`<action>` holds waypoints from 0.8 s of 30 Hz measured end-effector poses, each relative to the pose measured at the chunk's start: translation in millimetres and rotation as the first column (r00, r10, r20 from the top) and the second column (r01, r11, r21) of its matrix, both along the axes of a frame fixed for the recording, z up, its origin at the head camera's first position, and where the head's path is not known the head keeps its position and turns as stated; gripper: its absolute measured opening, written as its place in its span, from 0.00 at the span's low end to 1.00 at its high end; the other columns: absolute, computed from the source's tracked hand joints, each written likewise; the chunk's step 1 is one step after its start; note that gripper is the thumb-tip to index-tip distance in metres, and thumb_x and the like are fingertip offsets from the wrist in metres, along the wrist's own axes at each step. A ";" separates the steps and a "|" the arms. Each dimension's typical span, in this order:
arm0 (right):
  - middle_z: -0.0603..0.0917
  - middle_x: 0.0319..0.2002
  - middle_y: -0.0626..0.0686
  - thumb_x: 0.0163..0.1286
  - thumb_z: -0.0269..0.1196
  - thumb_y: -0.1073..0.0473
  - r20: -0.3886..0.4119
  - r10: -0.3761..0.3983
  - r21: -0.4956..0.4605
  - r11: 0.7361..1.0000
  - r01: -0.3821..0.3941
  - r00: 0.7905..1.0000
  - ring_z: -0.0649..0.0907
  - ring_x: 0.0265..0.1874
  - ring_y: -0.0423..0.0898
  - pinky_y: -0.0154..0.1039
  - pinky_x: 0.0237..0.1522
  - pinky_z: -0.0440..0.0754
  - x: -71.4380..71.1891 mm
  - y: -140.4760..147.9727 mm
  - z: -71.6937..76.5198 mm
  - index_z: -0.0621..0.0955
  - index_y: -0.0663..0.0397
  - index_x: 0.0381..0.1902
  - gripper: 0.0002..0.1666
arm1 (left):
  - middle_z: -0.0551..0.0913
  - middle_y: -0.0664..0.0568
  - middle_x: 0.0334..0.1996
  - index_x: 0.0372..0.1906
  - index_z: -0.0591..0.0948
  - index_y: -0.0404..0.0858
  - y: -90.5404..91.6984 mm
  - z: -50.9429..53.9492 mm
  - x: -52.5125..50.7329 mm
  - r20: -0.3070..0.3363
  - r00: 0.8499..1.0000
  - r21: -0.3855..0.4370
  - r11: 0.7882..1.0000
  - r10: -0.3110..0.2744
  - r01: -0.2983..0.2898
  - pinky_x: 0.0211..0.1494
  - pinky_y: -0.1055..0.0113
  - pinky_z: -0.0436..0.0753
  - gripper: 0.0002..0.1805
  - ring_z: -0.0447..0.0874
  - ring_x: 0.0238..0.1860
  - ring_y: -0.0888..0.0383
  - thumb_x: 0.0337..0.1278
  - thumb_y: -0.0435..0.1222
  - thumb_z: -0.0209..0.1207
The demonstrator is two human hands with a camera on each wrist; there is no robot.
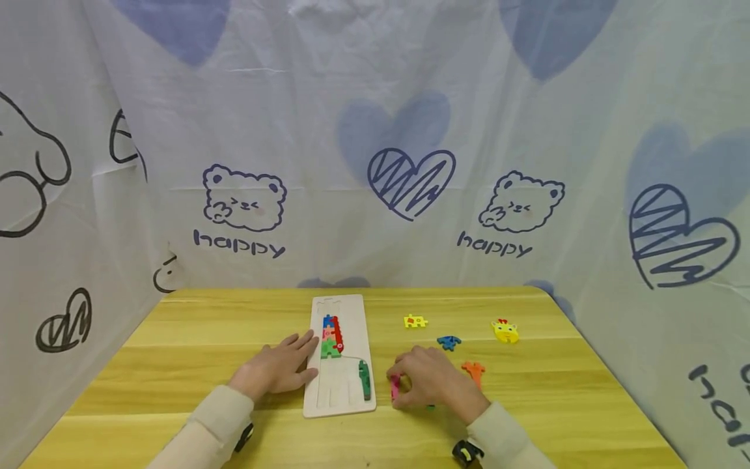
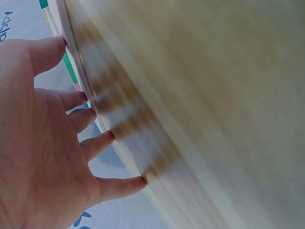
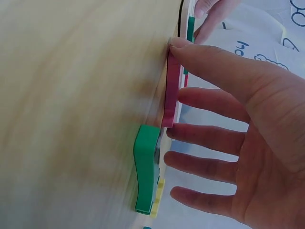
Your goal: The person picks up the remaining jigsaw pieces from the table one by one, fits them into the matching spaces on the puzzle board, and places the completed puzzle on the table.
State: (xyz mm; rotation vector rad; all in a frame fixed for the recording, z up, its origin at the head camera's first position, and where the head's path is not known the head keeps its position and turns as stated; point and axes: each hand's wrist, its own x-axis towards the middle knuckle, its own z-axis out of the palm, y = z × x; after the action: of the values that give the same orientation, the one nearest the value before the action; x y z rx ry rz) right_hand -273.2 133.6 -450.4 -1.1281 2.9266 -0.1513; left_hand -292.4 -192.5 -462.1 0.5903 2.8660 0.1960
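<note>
A pale wooden puzzle board point(image 1: 341, 404) lies on the table, with blue, pink, red and light green puzzle pieces point(image 1: 331, 345) fitted together in its tray. A dark green puzzle piece point(image 1: 364, 380) lies along the board's right side. My left hand point(image 1: 285, 365) rests at the board's left edge with fingers spread, its fingertips touching the edge and table in the left wrist view point(image 2: 52, 138). Right of the board, my right hand point(image 1: 426, 378) holds a pink puzzle piece point(image 1: 395, 387) between thumb and fingers at table level. Beside it stands a green piece point(image 3: 147, 164), mostly hidden in the head view.
Several loose pieces lie to the right: a yellow piece point(image 1: 415, 321), a blue piece point(image 1: 449, 342), a yellow giraffe head point(image 1: 505, 331) and an orange piece point(image 1: 474, 372) near the right wrist. A printed cloth point(image 1: 328, 260) hangs behind the wooden table point(image 1: 234, 319).
</note>
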 end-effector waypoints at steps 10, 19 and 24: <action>0.88 0.50 0.46 0.56 0.77 0.37 0.003 -0.001 0.009 1.000 0.001 1.000 0.82 0.45 0.44 0.42 0.45 0.82 1.6 2.0 -1.8 0.90 0.39 0.51 0.27 | 0.55 0.47 0.84 0.82 0.59 0.42 1.2 2.1 1.5 0.004 1.000 0.003 1.000 -0.002 0.002 0.70 0.19 0.59 0.40 0.58 0.81 0.36 0.76 0.57 0.51; 0.88 0.51 0.46 0.55 0.77 0.36 -0.007 0.019 0.007 1.000 -0.019 1.000 0.82 0.46 0.44 0.43 0.47 0.82 1.9 0.7 0.1 0.90 0.39 0.51 0.28 | 0.56 0.47 0.83 0.82 0.60 0.42 1.4 3.5 2.1 -0.002 1.000 0.010 1.000 -0.008 0.008 0.70 0.19 0.59 0.39 0.57 0.81 0.36 0.76 0.56 0.51; 0.88 0.55 0.48 0.55 0.77 0.35 0.020 0.002 0.000 1.000 -0.002 1.000 0.82 0.50 0.45 0.46 0.53 0.83 2.5 -0.7 2.2 0.89 0.41 0.54 0.31 | 0.56 0.47 0.83 0.82 0.60 0.42 1.7 3.3 1.9 -0.001 1.000 0.006 1.000 -0.005 0.005 0.70 0.19 0.60 0.39 0.58 0.81 0.36 0.76 0.56 0.51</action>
State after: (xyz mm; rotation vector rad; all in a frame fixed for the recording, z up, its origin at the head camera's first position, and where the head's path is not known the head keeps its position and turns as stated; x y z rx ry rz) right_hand -270.7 132.9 -448.2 -1.1219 2.9077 -0.1613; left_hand -290.5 -190.8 -458.8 0.5982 2.8654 0.2034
